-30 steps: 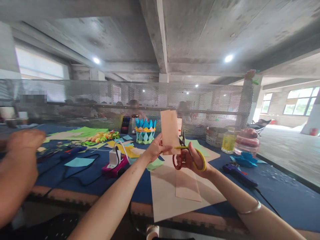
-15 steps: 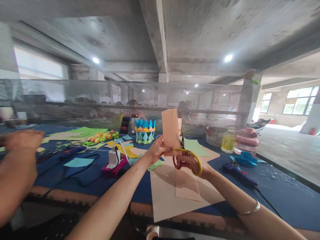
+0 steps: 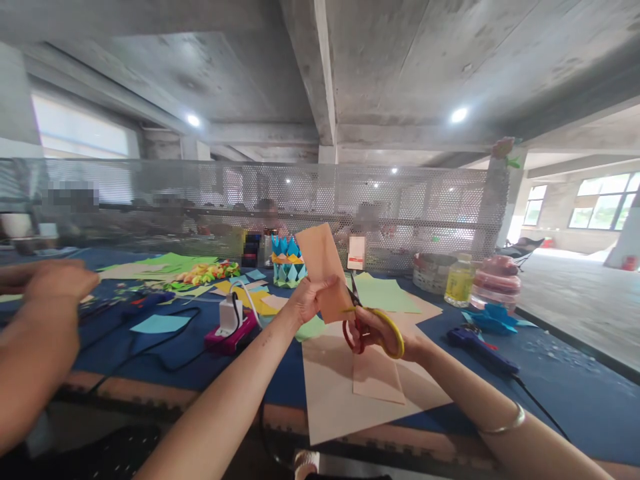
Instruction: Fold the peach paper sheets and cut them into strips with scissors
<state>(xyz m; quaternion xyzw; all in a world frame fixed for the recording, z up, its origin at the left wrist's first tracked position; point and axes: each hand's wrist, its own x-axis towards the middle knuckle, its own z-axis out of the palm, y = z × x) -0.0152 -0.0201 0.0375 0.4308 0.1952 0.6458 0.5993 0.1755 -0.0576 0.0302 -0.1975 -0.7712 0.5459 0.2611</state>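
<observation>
I have the left hand (image 3: 311, 297) grasping a tan rectangular piece of paper (image 3: 323, 257), thumb across its face, above the far left part of the large pale-tan paper sheet (image 3: 327, 400) on the blue-covered counter (image 3: 285, 373). Over that same large sheet, the right hand (image 3: 373, 330) grips scissors with one red and one yellow handle loop (image 3: 399, 337), blades pointing up beside the paper's right edge; whether they touch it I cannot tell. Half a second ago the paper stood nearly upright; now its top leans left, uncovering a white card with a red label (image 3: 357, 252) beyond the large sheet. To my judgement, that turn sets the edge at a new angle to the blades. A smaller tan paper rectangle (image 3: 379, 377) lies on the large sheet.
</observation>
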